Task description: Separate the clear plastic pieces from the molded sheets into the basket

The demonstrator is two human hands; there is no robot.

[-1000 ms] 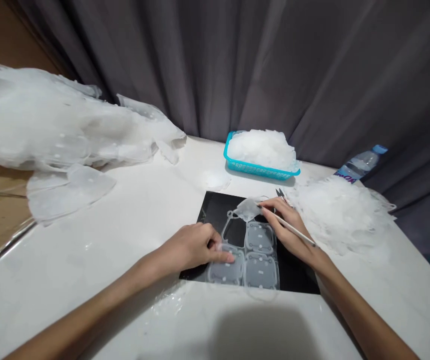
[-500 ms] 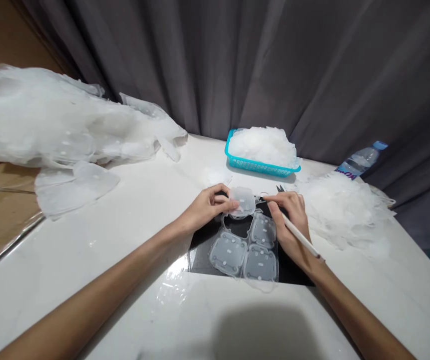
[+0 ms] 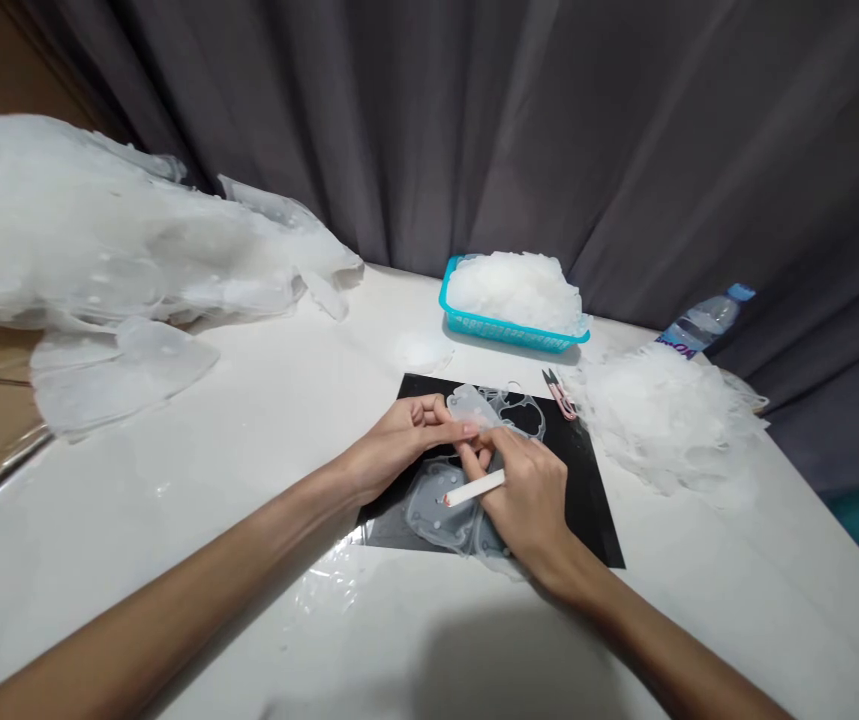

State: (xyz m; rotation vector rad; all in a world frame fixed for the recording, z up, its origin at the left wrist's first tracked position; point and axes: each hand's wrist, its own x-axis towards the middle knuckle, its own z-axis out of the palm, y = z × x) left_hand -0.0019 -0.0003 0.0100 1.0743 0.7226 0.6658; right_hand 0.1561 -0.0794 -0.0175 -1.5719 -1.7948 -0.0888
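Note:
My left hand [image 3: 415, 440] pinches a translucent, rounded-square plastic piece [image 3: 472, 404] between thumb and fingers above a black mat [image 3: 586, 490]. My right hand [image 3: 523, 490] is closed around a white pen-like tool [image 3: 475, 487], whose near end points to the lower left; its other end is hidden by the hand. The right fingertips meet the left thumb at the lower edge of the piece. Beneath my hands lies a translucent sheet of similar pieces [image 3: 440, 508], partly covered by my right hand. Behind them a thin cut-out frame [image 3: 525, 412] rests on the mat.
Pink-handled snips [image 3: 561, 395] lie at the mat's right edge, beside a loose heap of translucent pieces [image 3: 669, 420]. Behind stands a filled turquoise basket [image 3: 515, 333]. A water bottle [image 3: 710, 322] is at the back right, and a large translucent pile [image 3: 114, 230] at the left.
My right hand has moved left and toward me, meeting the left hand at the piece. The tool has swung round to point lower left. The thin frame and the snips now show.

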